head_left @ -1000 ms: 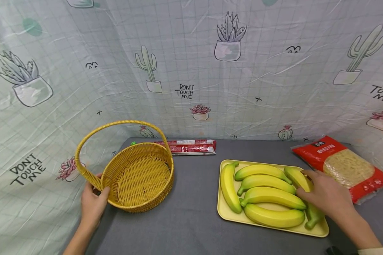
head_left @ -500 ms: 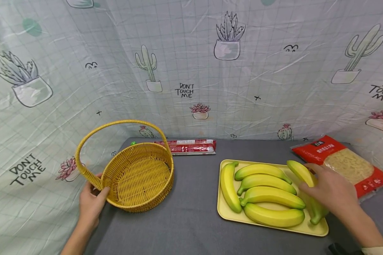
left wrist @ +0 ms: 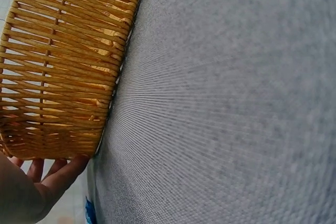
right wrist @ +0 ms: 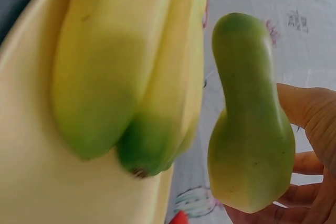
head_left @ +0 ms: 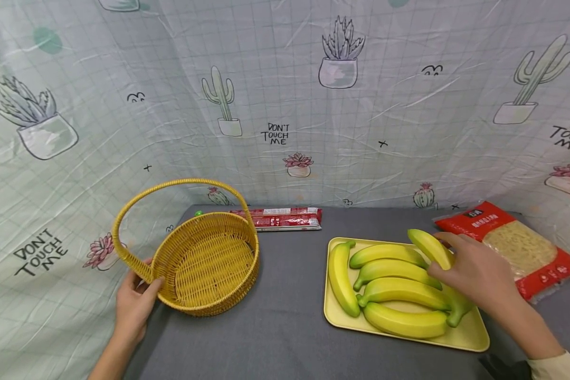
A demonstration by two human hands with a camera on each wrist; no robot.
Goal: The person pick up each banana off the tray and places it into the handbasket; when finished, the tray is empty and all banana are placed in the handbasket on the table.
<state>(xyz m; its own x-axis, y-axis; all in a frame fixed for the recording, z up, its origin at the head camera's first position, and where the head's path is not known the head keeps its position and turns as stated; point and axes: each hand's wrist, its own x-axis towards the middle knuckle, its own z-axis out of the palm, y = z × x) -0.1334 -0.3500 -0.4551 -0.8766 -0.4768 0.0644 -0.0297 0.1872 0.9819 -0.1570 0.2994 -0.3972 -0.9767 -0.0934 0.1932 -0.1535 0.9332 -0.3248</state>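
My right hand (head_left: pixel 477 277) grips a yellow-green banana (head_left: pixel 429 247) and holds it lifted over the right side of the yellow tray (head_left: pixel 470 338). Its green stem end (right wrist: pixel 247 114) shows close up in the right wrist view, with my fingers (right wrist: pixel 310 114) curled behind it. Several more bananas (head_left: pixel 394 290) lie side by side on the tray. My left hand (head_left: pixel 135 303) holds the near-left rim of the yellow woven basket (head_left: pixel 209 264), at the foot of its arched handle. The basket wall (left wrist: pixel 63 72) fills the left wrist view, with my fingers (left wrist: pixel 58 174) under its edge.
A red noodle packet (head_left: pixel 280 219) lies at the back of the grey table (head_left: pixel 285 327). A larger red bag of noodles (head_left: pixel 513 248) lies at the right, behind the tray. A cactus-print sheet (head_left: pixel 285 105) hangs behind and to the left.
My right hand has lifted the rightmost banana off the tray and moved it up and slightly left. The left hand and basket have stayed put.
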